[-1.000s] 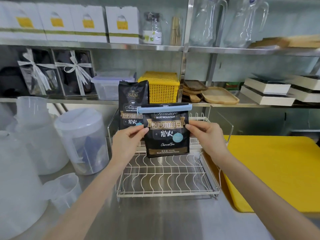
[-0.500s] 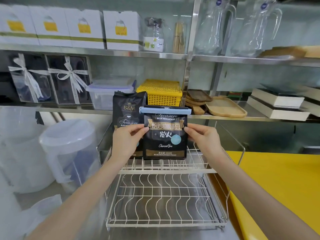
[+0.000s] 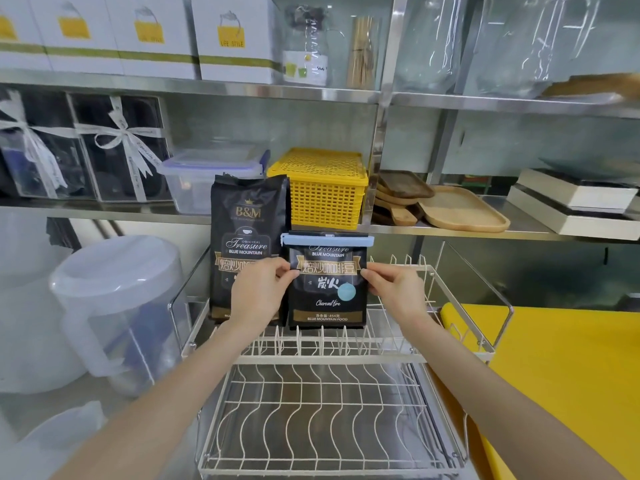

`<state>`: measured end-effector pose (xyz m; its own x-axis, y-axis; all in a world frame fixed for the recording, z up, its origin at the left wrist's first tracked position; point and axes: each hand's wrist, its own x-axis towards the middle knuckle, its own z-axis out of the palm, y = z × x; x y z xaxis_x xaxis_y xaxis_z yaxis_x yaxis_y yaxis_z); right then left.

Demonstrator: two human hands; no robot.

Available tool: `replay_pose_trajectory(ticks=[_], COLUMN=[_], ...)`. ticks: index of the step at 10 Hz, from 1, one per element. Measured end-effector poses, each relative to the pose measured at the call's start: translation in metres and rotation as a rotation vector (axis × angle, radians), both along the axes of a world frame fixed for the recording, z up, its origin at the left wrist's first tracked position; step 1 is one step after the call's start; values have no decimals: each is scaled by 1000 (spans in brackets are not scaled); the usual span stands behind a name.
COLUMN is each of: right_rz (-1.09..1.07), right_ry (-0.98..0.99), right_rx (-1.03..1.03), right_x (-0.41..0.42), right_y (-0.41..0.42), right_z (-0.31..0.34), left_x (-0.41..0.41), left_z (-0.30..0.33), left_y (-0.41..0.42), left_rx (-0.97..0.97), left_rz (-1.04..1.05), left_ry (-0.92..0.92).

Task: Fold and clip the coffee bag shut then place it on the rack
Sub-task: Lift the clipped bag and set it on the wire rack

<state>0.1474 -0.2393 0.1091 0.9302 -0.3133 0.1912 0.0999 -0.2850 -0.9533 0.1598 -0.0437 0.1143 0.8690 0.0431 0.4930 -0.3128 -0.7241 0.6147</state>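
We note steel shelving (image 3: pixel 214 90) along the back wall, carrying white boxes (image 3: pixel 235 36) printed "LIFE STYLE", a yellow basket (image 3: pixel 320 188), wooden trays (image 3: pixel 460 209) and a clear tub (image 3: pixel 204 178). On the steel counter below stands a white wire rack (image 3: pixel 329 355), with a yellow board (image 3: pixel 561 375) to its right and a clear jug (image 3: pixel 117 306) to its left.

The clipped bag (image 3: pixel 327 282) stands upright at the upper tier of the rack, its base at the tines. A pale blue clip (image 3: pixel 327 240) runs across its folded top. We read "BLUE MOUNTAIN", "Charcoal fire" and "BLUE MOUNTAIN FOOD" on its face, with Chinese characters on a gold band.

Our left hand (image 3: pixel 259 292) pinches the bag's left edge; our right hand (image 3: pixel 394 289) pinches its right edge, fingers closed on the bag on both sides.

Just beside it on the left stands a taller second bag (image 3: pixel 247 230), unclipped, marked "B&M", "ORIGINAL Treasure" and "BLUE MOUNTAIN", partly behind the left hand.
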Motion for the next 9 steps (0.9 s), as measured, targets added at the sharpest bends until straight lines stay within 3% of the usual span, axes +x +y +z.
replay_pose_trajectory(ticks=[4,6,8,9], right_rz=[-15,145,286,304], right_ry=[60,195,336,288], right_rx=[-210,-517,-846,-944], right_x=[11,3,-14,-22], right_y=[0,-5,1,2], right_z=[4,20,44,59], left_x=[2,4,-6,-12], left_z=[-1,8,30,43], left_y=[-6,-1,8,10], left_rx=[1,-15,131,203], left_rz=[37,-69,-134,-143], left_ry=[65,234,410,399])
